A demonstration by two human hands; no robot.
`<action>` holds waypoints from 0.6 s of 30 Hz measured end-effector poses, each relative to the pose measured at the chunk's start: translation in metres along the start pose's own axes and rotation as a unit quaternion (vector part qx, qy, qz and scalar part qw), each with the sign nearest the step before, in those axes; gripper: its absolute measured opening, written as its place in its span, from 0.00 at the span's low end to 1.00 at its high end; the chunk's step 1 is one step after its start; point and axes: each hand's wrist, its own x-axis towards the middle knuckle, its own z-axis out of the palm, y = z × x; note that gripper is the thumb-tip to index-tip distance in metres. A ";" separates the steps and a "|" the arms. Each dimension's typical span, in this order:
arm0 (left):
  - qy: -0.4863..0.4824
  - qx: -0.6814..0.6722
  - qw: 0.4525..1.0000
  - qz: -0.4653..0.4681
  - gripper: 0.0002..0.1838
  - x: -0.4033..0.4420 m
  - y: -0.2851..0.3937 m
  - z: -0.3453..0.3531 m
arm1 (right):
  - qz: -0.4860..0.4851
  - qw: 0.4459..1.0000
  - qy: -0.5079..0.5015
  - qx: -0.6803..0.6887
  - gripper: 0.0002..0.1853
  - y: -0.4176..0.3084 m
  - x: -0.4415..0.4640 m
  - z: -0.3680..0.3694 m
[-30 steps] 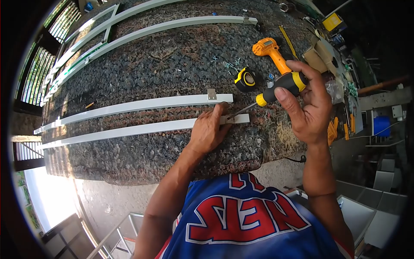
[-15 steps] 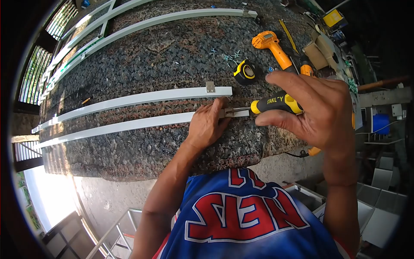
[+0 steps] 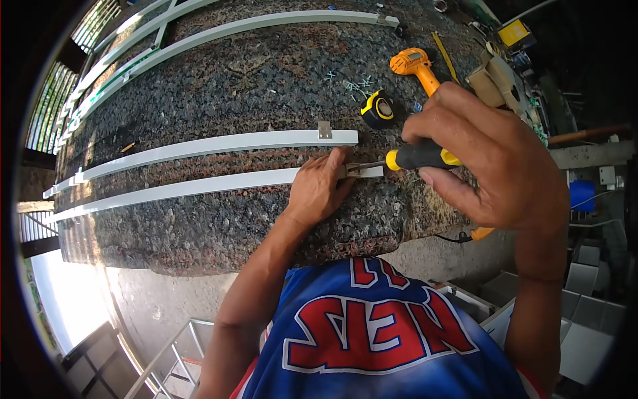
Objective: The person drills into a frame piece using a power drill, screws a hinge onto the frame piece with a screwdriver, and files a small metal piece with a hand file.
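The mottled worktable (image 3: 232, 93) fills much of the room, its near edge by the shirt (image 3: 379, 326), with bare surface around the near white bar (image 3: 199, 185). A cardboard box (image 3: 487, 84) sits toward the right, contents unclear. The right hand (image 3: 488, 163), partly curled, grips a screwdriver (image 3: 420, 157) pointing at the bar's right end; the left hand (image 3: 316, 188) closes over the bar near that end. The tape measure (image 3: 377, 110) and small screws (image 3: 359, 85) lie beyond.

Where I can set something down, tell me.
Between the far bar and middle bar, left of the screws (mind the pencil); also in front of the nearest bar. Crowded: around the tape measure, drill and right hand.
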 end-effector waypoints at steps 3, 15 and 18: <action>-0.014 -0.004 1.000 -0.017 0.26 0.000 0.001 -0.002 | 0.038 0.997 -0.048 -0.054 0.25 -0.002 0.001 -0.005; -0.020 0.014 1.000 -0.011 0.25 0.000 0.000 -0.001 | -0.002 0.997 0.003 0.072 0.24 0.008 0.002 0.007; -0.015 0.010 1.000 -0.008 0.25 0.000 0.000 0.000 | 0.010 0.995 0.026 0.091 0.23 0.007 0.000 0.010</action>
